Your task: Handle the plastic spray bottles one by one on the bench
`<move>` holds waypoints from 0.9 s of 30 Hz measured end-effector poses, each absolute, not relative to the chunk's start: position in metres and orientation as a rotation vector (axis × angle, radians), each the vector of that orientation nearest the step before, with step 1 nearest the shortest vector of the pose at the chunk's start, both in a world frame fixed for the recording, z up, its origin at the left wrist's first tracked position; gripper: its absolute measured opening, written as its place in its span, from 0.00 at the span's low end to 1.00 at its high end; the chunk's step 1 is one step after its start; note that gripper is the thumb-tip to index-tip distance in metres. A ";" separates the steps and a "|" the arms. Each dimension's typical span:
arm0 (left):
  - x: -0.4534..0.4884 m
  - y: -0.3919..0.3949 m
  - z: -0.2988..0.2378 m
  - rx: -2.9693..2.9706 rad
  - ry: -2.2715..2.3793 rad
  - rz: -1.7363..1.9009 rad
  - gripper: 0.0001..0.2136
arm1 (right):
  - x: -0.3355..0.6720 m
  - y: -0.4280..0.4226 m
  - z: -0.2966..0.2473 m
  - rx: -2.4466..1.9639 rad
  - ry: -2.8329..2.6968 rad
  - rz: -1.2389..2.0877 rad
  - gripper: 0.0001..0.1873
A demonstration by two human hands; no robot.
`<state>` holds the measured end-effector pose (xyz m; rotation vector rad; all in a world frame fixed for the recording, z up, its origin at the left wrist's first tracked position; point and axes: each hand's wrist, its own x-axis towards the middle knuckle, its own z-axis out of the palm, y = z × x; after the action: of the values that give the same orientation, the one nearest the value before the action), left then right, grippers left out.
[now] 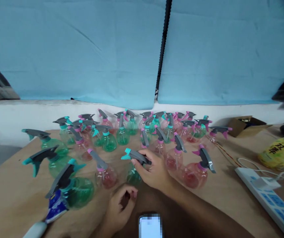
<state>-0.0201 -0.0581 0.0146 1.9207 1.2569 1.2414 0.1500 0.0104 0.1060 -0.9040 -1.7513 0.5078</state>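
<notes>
My right hand (pixel 154 168) is wrapped round the grey trigger head of a green spray bottle (pixel 133 175) that stands upright on the table. The bottle's turquoise nozzle points left, and my fingers hide part of its head. Just in front of it my left hand (pixel 122 206) is curled, thumb and fingertips close together, with nothing visible in it. A pink spray bottle (pixel 106 177) stands a little left of my hands. To the right are two more pink bottles, one nearer (pixel 194 175) and one behind (pixel 174 158). A larger green bottle (pixel 80 191) is at the front left.
Several more green and pink spray bottles crowd the back of the table (pixel 13 185). At the front left lies a blue packet (pixel 56 206). A phone (pixel 150 227) is at the near edge. On the right are a power strip (pixel 268 198), a yellow bag (pixel 280 153) and a cardboard box (pixel 236 127).
</notes>
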 end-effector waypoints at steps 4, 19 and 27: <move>-0.022 -0.056 0.013 1.923 1.263 1.288 0.08 | 0.160 0.006 0.093 -0.938 -1.670 0.552 0.10; -0.017 -0.055 0.015 1.671 1.241 1.358 0.11 | 0.164 0.011 0.073 -0.730 -1.659 0.926 0.14; -0.015 -0.053 0.014 1.690 1.252 1.323 0.14 | 0.176 0.007 0.085 -0.555 -1.741 1.266 0.12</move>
<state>-0.0152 -0.0528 0.0138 1.6897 1.2524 1.3225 0.1758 0.0070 0.0851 -0.5554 -1.7414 1.2659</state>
